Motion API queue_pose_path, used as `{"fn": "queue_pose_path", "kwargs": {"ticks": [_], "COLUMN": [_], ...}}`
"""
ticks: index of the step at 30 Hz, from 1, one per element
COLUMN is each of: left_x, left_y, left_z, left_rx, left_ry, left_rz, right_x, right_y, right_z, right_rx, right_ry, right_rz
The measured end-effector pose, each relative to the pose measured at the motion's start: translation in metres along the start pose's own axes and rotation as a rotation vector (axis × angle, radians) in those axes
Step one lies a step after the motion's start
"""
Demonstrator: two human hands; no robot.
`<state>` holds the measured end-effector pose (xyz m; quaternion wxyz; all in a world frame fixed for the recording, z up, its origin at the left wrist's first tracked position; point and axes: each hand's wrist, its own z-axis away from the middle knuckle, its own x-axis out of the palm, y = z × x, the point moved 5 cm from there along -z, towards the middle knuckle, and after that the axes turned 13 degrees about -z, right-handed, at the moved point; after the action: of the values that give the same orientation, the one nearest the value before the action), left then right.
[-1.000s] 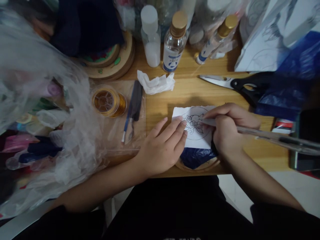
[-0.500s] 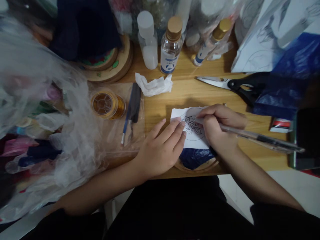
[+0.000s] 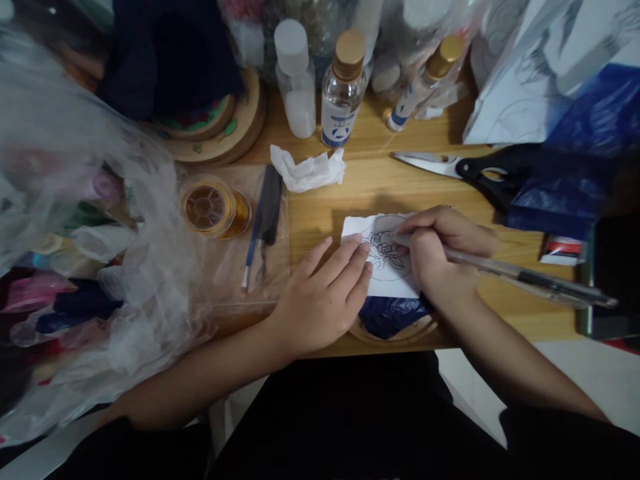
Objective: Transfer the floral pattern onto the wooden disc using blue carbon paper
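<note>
for clean lines, the left hand [image 3: 320, 300], grip open at eight o'clock, should press flat the paper [image 3: 387, 260] atop the blue sheet [image 3: 393, 317] showing at six, while the right hand [image 3: 437, 257], gripping the pen [image 3: 525, 275] at three, steers lightly.

There is room over the wood [image 3: 370, 179] between paper [image 3: 383, 275], tissue [image 3: 310, 173] and scissors [image 3: 483, 167]; bottles [image 3: 339, 113] stand beyond, spool [image 3: 217, 208] and bag [image 3: 145, 280] block the left.

white paper [image 3: 393, 285] with black floral drawing [image 3: 386, 249], dark blue sheet [image 3: 393, 315], golden spool [image 3: 239, 212], black scissor handles [image 3: 493, 167]
</note>
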<state>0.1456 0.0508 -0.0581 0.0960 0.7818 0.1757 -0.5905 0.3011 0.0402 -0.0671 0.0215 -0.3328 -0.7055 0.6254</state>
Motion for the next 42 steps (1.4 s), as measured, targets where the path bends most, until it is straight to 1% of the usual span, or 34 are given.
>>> {"fn": "queue_pose_path", "kwargs": {"ticks": [7,15,19,23,26,30,35,42], "left_x": [-0.0002,0.0011,0.0014,0.0015,0.0015,0.0014,0.0011,0.0004], "left_y": [-0.0003,0.0000,0.0001,-0.0002,0.0003,0.0002,-0.0001,-0.0002], "left_z": [-0.0002,0.0006,0.0007,0.0010,0.0013,0.0013,0.0006,-0.0001], "left_rx": [0.000,-0.005,0.002,-0.003,0.000,-0.004,-0.001,0.001], "left_ry": [-0.009,-0.007,-0.007,-0.003,0.000,0.004,0.005,0.004], "left_rz": [0.007,-0.005,0.012,0.036,0.021,0.005,0.004,-0.012], "right_x": [-0.0026,-0.0002,0.0000,-0.0010,-0.0007,0.0010,0.0006,0.0019], "right_y": [0.0015,-0.0019,-0.0006,-0.0006,-0.0009,-0.0029,-0.0021,-0.0034], "right_z": [0.0012,-0.0007,-0.0006,-0.0008,-0.0010,-0.0014,-0.0015,-0.0009], "right_rx": [0.002,-0.059,-0.051,-0.051,-0.049,-0.078,-0.067,-0.078], "right_ry": [0.048,0.022,-0.010,-0.001,-0.003,-0.041,-0.026,-0.056], "right_rz": [-0.043,-0.004,-0.011,-0.012,0.007,0.008,0.001,0.014]}}
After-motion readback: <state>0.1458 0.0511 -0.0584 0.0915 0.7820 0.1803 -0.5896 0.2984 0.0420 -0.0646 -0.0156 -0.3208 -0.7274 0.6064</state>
